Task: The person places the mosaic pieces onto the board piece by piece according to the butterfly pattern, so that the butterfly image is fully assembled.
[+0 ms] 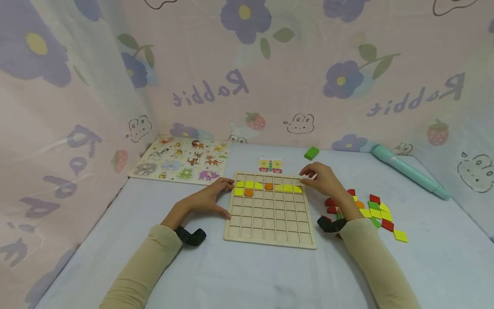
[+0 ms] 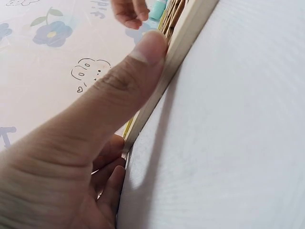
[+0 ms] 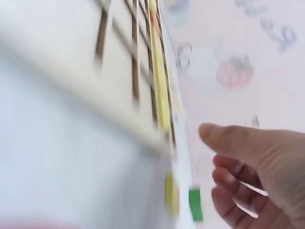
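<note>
A wooden grid board (image 1: 270, 214) lies on the table, with yellow pieces (image 1: 249, 185) and orange round pieces (image 1: 269, 186) in its top two rows. My left hand (image 1: 208, 198) rests along the board's left edge, thumb (image 2: 151, 47) and fingers spread against its side. Over the top right corner hovers my right hand (image 1: 322, 180), fingers loosely bent and nothing between them in the right wrist view. Near that corner, the right wrist view shows a yellow block (image 3: 171, 195), with a green block (image 3: 195, 204) beyond it.
A small butterfly pattern card (image 1: 270, 166) lies behind the board. Back left is an animal puzzle board (image 1: 181, 159). Red, yellow, green and orange pieces (image 1: 375, 213) are scattered by the right forearm. A teal tube-shaped object (image 1: 411, 171) lies at far right, before the patterned curtain (image 1: 285, 77).
</note>
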Demonstrator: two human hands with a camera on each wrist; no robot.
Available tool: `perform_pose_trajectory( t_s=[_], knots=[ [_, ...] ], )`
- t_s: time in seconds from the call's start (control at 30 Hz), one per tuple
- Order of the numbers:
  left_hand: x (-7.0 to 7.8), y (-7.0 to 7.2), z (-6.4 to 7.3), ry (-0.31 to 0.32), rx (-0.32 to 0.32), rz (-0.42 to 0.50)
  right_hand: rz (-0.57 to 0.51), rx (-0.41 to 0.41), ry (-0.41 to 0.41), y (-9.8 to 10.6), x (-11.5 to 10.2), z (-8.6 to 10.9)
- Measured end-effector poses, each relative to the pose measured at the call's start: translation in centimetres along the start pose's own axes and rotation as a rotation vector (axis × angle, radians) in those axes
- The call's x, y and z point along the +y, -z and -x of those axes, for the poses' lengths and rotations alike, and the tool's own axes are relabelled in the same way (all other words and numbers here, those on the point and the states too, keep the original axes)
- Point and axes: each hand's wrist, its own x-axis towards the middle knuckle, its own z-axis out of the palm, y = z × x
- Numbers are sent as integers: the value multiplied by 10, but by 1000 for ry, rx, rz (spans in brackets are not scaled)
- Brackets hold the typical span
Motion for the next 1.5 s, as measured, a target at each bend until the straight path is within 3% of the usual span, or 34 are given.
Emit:
perform_pose_trajectory(
  t_s=[0.2,0.37,0.5,0.63,0.8,0.9,1.03,1.23,1.5],
  knots=[
    [0,1,1,-4,-1,3,62,-75,-130,9,26,13],
    [-2,-1,0,-4,3,10,58,-115,-174,9,33,15],
    [-1,-1,-1,2,3,9,50,-100,-177,9,29,14],
    [-1,-1,0,1,4,8,25,-82,-121,6,8,7],
    [-1,0,0,0,5,8,-50,-93,23,-8,-32,-3],
    [-1,0,-1,-1,2,14,-92,-110,113,-20,-52,-9],
    [-1,-1,-1,-2,-1,17,-126,-167,163,-38,-71,-16],
    [-1,0,-1,-4,-2,18,-96,-230,190,-58,-77,-24],
    [-1,0,-1,4,-5,10,-145,-258,209,-65,-75,-24]
  ],
)
